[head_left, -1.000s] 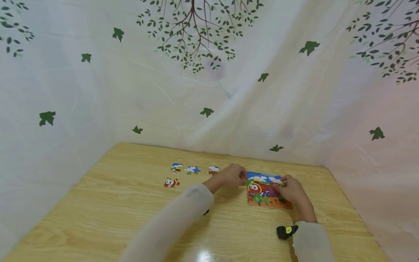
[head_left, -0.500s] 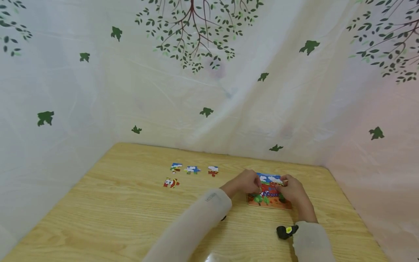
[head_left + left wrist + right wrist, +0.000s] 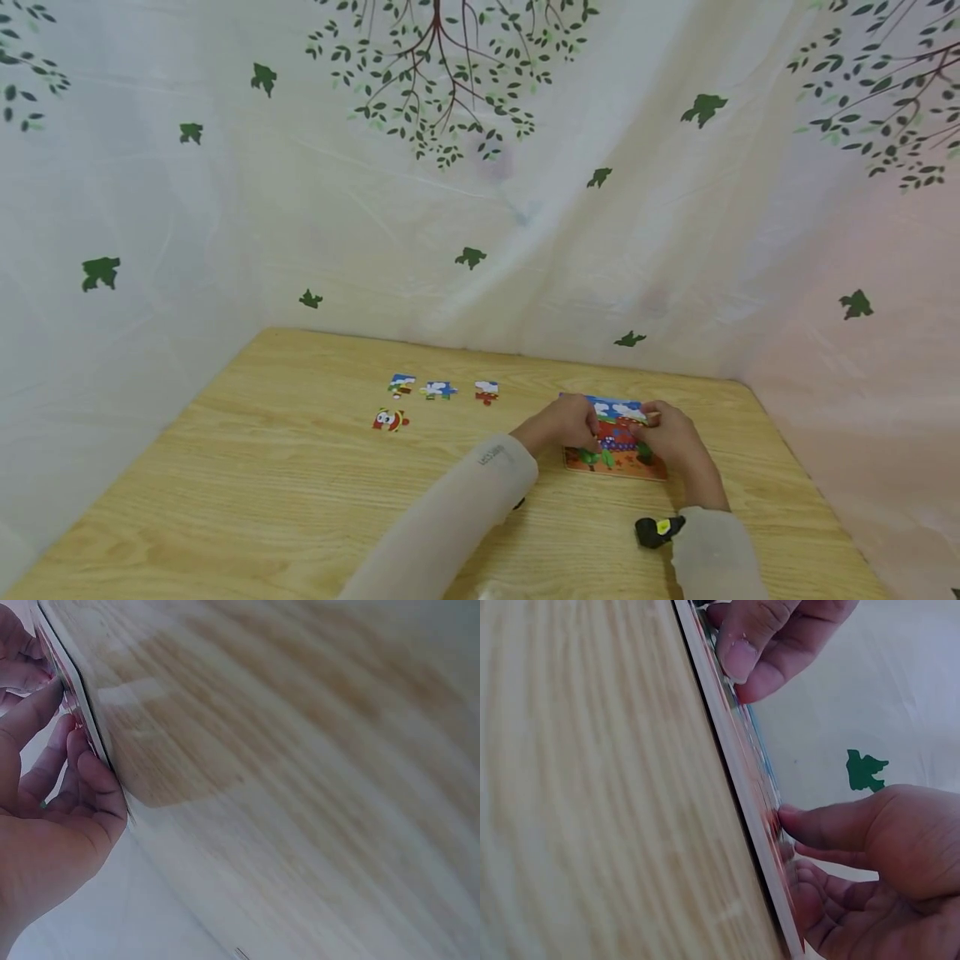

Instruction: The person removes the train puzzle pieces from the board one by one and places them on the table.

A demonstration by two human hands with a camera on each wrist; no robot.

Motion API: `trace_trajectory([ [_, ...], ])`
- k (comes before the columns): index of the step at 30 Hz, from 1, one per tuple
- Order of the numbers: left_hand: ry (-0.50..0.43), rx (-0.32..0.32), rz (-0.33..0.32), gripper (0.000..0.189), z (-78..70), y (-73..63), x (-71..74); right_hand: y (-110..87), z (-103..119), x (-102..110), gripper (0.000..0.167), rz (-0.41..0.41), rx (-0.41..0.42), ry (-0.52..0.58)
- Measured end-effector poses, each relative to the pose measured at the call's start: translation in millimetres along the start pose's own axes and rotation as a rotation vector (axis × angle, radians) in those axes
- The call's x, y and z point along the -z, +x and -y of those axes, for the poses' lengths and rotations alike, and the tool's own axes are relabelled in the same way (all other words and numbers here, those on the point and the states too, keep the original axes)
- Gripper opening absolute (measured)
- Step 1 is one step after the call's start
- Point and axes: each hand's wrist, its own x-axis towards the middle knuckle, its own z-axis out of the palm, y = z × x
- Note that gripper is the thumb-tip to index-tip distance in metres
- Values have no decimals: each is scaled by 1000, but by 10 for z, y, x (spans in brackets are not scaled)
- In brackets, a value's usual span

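A jigsaw board with a caterpillar picture lies flat on the table, towards the right. My left hand is over its left half, curled fingertips low on the picture and hiding the caterpillar's face. In the right wrist view, the thumb and index finger of my left hand pinch right at the board's surface. My right hand stays at the upper right of the board, thumb and fingers pinching a puzzle piece there, mostly hidden. The left wrist view has my left hand close beside the right hand's fingertips.
Loose pieces lie left of the board: a sky corner piece, a cloud piece, a cloud-and-red piece and a caterpillar-face piece. The wooden table ends at a leaf-printed curtain behind.
My left hand has moved right, from the board's upper left edge onto its left half, covering the caterpillar's face. My right hand has stayed in place, and the loose pieces lie as before.
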Motion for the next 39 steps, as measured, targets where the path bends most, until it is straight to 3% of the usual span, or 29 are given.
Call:
trace_trajectory([
  [5,-52,13,13,21,-15,-19,-6,-10,-34,33,54,40,10,0],
  [10,-44,50,45,35,-52,-5,-27,12,-71,36,55,50,-8,6],
  [19,-21,121,57,29,-121,-13,-17,10,-52,35,52,32,-20,33],
  [26,-49,112,100,56,-89,61,-23,11,-17,33,51,18,-26,33],
  [30,-52,112,121,60,-85,78,-25,12,-4,27,51,15,-24,28],
  [34,-17,112,123,53,-103,60,-19,6,15,36,52,17,-33,31],
  [39,32,123,88,25,-122,41,-21,19,12,30,53,24,-47,48],
])
